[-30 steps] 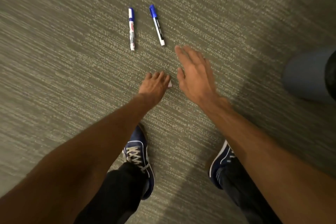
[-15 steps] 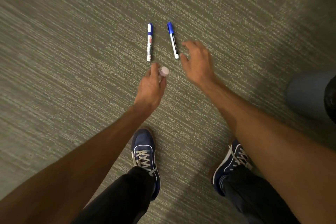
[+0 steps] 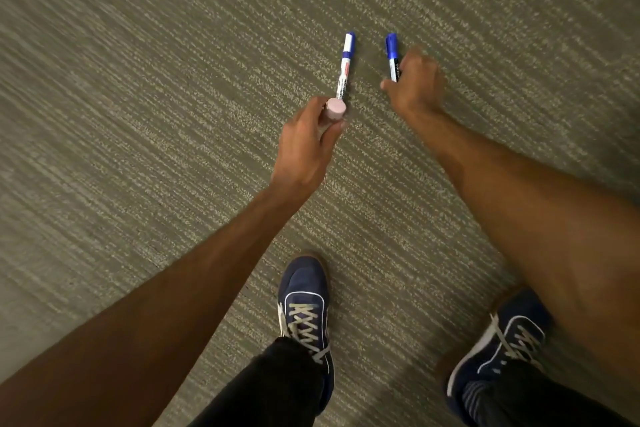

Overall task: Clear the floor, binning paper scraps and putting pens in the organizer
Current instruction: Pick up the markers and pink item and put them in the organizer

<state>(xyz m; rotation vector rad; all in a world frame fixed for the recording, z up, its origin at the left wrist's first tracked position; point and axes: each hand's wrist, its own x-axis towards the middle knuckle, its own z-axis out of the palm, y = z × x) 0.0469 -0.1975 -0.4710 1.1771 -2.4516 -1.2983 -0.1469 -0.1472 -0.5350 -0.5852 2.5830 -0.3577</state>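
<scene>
A person's left hand [image 3: 304, 146] is closed around a pink-capped pen [image 3: 335, 108], the fingers wrapped about its barrel and the round pale cap poking out above the thumb. The right hand [image 3: 415, 87] is down at the carpet with its fingers curled over the lower barrel of a blue marker [image 3: 392, 55]; thumb and fingers sit on either side of it, though whether they are actually pinching it cannot be told from the head view. That marker's blue cap points away from the person and lies clear of the hand.

A second marker [image 3: 345, 66], white-barrelled with blue bands and a red patch on its label, lies flat on the carpet [image 3: 138, 114] just left of the first, roughly parallel to it and apart from it. Its near end sits just beside the pink cap held in the left hand; whether the two touch cannot be told.

Both bare forearms reach forward from the lower corners of the view. Below them stand two navy shoes with pale laces, the left shoe [image 3: 304, 308] between the arms and the right shoe [image 3: 498, 347] partly hidden under the right forearm, each topped by a dark trouser leg. The grey-green carpet, with its streaked pale weave, fills the rest of the view.
</scene>
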